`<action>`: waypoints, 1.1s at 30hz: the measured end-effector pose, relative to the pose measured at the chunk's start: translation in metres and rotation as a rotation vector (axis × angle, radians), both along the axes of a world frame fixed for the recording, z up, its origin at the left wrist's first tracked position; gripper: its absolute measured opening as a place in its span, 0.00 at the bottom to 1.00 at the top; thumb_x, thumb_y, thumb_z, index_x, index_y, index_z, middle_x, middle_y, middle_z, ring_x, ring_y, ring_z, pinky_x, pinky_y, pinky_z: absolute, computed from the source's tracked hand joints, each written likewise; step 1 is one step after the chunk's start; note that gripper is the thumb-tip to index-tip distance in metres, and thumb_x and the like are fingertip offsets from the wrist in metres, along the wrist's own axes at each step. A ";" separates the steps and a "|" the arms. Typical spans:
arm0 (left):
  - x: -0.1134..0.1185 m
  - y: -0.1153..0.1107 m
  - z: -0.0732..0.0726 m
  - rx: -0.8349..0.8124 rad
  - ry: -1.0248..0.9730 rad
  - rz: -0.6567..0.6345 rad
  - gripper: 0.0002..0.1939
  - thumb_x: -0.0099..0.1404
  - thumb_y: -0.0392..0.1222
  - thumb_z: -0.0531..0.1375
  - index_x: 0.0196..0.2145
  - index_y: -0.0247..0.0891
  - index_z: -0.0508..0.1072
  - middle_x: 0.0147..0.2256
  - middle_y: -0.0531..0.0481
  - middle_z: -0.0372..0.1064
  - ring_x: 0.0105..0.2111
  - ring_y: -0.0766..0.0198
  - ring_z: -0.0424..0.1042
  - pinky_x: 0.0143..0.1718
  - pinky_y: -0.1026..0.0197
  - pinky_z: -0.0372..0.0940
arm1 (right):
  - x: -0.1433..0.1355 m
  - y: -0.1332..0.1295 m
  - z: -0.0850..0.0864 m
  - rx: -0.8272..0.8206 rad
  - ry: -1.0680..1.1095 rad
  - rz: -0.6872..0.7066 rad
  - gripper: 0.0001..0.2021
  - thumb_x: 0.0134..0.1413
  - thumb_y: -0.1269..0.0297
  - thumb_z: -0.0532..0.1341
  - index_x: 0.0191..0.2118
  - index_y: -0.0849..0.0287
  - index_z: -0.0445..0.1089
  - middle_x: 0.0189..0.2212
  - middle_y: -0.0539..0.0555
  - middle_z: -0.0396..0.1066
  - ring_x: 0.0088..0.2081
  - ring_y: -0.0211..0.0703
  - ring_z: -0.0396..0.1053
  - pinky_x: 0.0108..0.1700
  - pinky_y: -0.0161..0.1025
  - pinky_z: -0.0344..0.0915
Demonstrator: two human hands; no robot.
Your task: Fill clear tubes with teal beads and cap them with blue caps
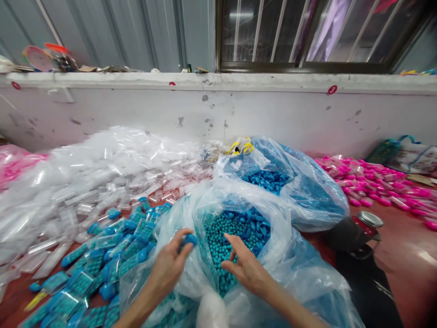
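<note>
Bare hands meet at the mouth of an open plastic bag, lower center of the frame. The left hand (170, 260) pinches a small blue piece (190, 239) between thumb and fingers, just left of the opening. The right hand (246, 266) reaches over the teal beads (218, 234) in the front bag (282, 232), its thumb and forefinger parted, with nothing visible between them; whether its curled fingers hide anything cannot be told. Loose blue parts (259, 225) lie with the beads, toward the right of the opening.

By the look of it, the work is well under way but far from finished. At lower left, a heap of blue-ended packs (100, 257) holding teal beads appears to be the finished share. What is left seems larger: a broad bank of clear packs (112, 159), apparently unfilled, spreads across the left and upper left, and the front bag carries a good supply of beads. More blue pieces (268, 181) sit in the rear bag (317, 198), right of center. Pink packs (368, 182) lie at the right edge, above a metal-lidded jar (370, 219) near the red surface (409, 241).
</note>
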State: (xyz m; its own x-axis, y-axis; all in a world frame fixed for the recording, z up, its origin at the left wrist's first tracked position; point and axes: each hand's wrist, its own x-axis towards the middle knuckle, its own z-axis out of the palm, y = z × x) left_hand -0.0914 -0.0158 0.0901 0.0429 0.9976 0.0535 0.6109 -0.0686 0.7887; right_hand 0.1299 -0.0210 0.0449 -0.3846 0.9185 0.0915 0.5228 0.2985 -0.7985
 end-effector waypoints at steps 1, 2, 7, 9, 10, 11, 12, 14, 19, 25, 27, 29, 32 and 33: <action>-0.021 -0.002 0.006 0.025 0.095 0.089 0.18 0.59 0.49 0.50 0.45 0.42 0.65 0.28 0.54 0.68 0.28 0.63 0.67 0.32 0.63 0.62 | 0.004 0.002 0.000 0.009 -0.015 -0.015 0.25 0.52 0.68 0.54 0.57 0.59 0.53 0.47 0.58 0.61 0.34 0.37 0.65 0.40 0.36 0.64; -0.042 -0.003 0.012 0.033 0.205 0.179 0.19 0.59 0.50 0.49 0.46 0.43 0.65 0.29 0.53 0.69 0.28 0.61 0.68 0.32 0.62 0.63 | 0.008 0.004 0.000 0.021 -0.052 -0.016 0.21 0.53 0.67 0.53 0.54 0.60 0.56 0.45 0.57 0.63 0.35 0.38 0.65 0.41 0.36 0.63; -0.101 0.002 0.027 0.046 0.824 0.490 0.25 0.62 0.45 0.46 0.57 0.40 0.56 0.41 0.41 0.68 0.33 0.50 0.70 0.33 0.51 0.64 | 0.003 0.005 -0.002 0.076 -0.483 0.118 0.13 0.56 0.67 0.52 0.46 0.60 0.65 0.37 0.57 0.68 0.41 0.45 0.66 0.42 0.38 0.60; -0.094 0.006 0.027 0.187 0.835 0.450 0.25 0.63 0.44 0.45 0.57 0.36 0.57 0.44 0.38 0.66 0.37 0.49 0.70 0.36 0.50 0.64 | -0.006 0.006 -0.001 0.074 -0.654 0.165 0.10 0.55 0.68 0.52 0.40 0.60 0.68 0.35 0.57 0.69 0.38 0.45 0.67 0.37 0.37 0.59; -0.084 0.008 0.026 0.271 0.771 0.381 0.24 0.63 0.43 0.45 0.55 0.34 0.60 0.44 0.38 0.67 0.39 0.51 0.69 0.39 0.51 0.64 | -0.010 0.007 -0.001 0.076 -0.699 0.194 0.09 0.54 0.67 0.53 0.38 0.60 0.69 0.34 0.56 0.69 0.37 0.45 0.67 0.36 0.36 0.58; -0.070 0.010 0.026 0.341 0.678 0.290 0.22 0.63 0.43 0.45 0.52 0.33 0.63 0.44 0.40 0.68 0.40 0.53 0.69 0.41 0.54 0.63 | -0.014 0.009 -0.001 0.082 -0.707 0.233 0.08 0.53 0.65 0.55 0.37 0.59 0.69 0.33 0.55 0.69 0.37 0.44 0.66 0.34 0.35 0.57; -0.054 0.012 0.025 0.385 0.568 0.175 0.20 0.63 0.42 0.46 0.49 0.34 0.67 0.43 0.42 0.69 0.41 0.56 0.69 0.44 0.56 0.62 | -0.017 0.011 0.000 0.082 -0.686 0.287 0.08 0.52 0.63 0.56 0.36 0.58 0.69 0.33 0.54 0.69 0.36 0.44 0.66 0.33 0.34 0.56; -0.016 0.019 0.024 0.331 0.380 -0.071 0.18 0.62 0.41 0.47 0.45 0.37 0.70 0.40 0.48 0.72 0.38 0.61 0.70 0.43 0.61 0.63 | -0.022 0.018 -0.002 0.060 -0.597 0.425 0.08 0.50 0.60 0.58 0.35 0.56 0.70 0.30 0.50 0.69 0.35 0.41 0.65 0.31 0.32 0.54; 0.060 0.057 0.007 0.075 0.386 -0.476 0.16 0.62 0.35 0.48 0.44 0.42 0.71 0.41 0.53 0.72 0.39 0.66 0.69 0.43 0.67 0.61 | -0.034 0.030 -0.011 0.063 -0.398 0.601 0.07 0.52 0.67 0.55 0.32 0.57 0.70 0.30 0.47 0.68 0.34 0.37 0.64 0.33 0.31 0.54; 0.067 0.113 -0.033 -0.046 0.591 -0.200 0.16 0.63 0.33 0.50 0.48 0.27 0.66 0.46 0.34 0.65 0.48 0.51 0.63 0.47 0.53 0.58 | -0.056 0.037 -0.015 0.257 -0.510 0.610 0.11 0.51 0.68 0.55 0.41 0.54 0.69 0.49 0.50 0.64 0.45 0.45 0.61 0.44 0.41 0.56; 0.058 0.128 -0.039 -0.090 0.615 -0.213 0.13 0.64 0.37 0.51 0.44 0.29 0.68 0.43 0.39 0.67 0.45 0.54 0.66 0.45 0.51 0.61 | -0.062 0.042 -0.014 0.298 -0.603 0.558 0.11 0.52 0.68 0.53 0.41 0.55 0.68 0.48 0.53 0.64 0.45 0.47 0.61 0.42 0.44 0.58; 0.052 0.140 -0.040 -0.107 0.624 -0.237 0.13 0.63 0.42 0.53 0.44 0.33 0.67 0.43 0.44 0.66 0.42 0.58 0.67 0.43 0.51 0.63 | -0.063 0.047 -0.014 0.313 -0.680 0.478 0.11 0.53 0.67 0.52 0.41 0.56 0.68 0.47 0.55 0.63 0.44 0.49 0.60 0.40 0.45 0.60; 0.052 0.150 -0.037 -0.079 0.610 -0.254 0.16 0.64 0.45 0.52 0.46 0.34 0.65 0.45 0.46 0.64 0.42 0.59 0.67 0.42 0.52 0.64 | -0.056 0.051 -0.013 0.297 -0.734 0.413 0.12 0.53 0.62 0.54 0.42 0.55 0.67 0.44 0.56 0.63 0.43 0.50 0.61 0.36 0.44 0.62; 0.054 0.149 -0.037 -0.068 0.602 -0.258 0.17 0.64 0.46 0.52 0.46 0.33 0.65 0.45 0.46 0.65 0.42 0.59 0.67 0.42 0.51 0.64 | -0.052 0.051 -0.014 0.283 -0.741 0.414 0.13 0.52 0.61 0.55 0.43 0.55 0.67 0.44 0.56 0.63 0.42 0.50 0.61 0.35 0.43 0.62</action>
State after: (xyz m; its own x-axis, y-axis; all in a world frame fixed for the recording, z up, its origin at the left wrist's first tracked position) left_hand -0.0372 0.1333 0.0534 0.2840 0.9516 -0.1179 0.9175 -0.2340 0.3216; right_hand 0.0779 0.0303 0.0313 -0.7305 0.6740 -0.1099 0.6820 0.7121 -0.1668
